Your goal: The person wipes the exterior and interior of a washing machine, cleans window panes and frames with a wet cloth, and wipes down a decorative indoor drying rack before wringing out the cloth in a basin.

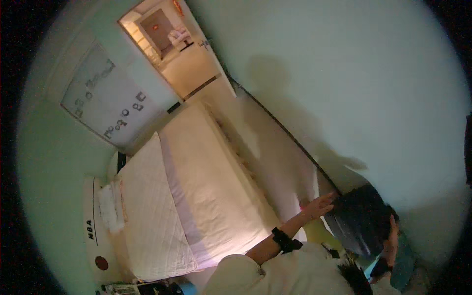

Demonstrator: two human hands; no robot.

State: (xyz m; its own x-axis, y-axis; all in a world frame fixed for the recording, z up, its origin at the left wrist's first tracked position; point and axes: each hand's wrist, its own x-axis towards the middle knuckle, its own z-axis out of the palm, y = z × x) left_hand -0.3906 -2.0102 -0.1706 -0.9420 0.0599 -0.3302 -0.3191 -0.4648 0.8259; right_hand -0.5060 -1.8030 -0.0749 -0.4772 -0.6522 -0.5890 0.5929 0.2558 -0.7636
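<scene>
A dark piece of cloth, perhaps a garment, spreads between my two hands at the lower right. The fingertips of my left hand pinch its left edge, and a black band circles that forearm. My right hand grips the opposite edge, with the thumb side along the border. Its wrist is partly hidden near my shirt. Below the cloth, a yellow-green surface shows in part; I cannot tell what it is.
To the left stands a bed with a quilted pad and a headboard bearing lettering. A pale green wall with a dark baseboard runs along the right. An open door leads to another room at the top.
</scene>
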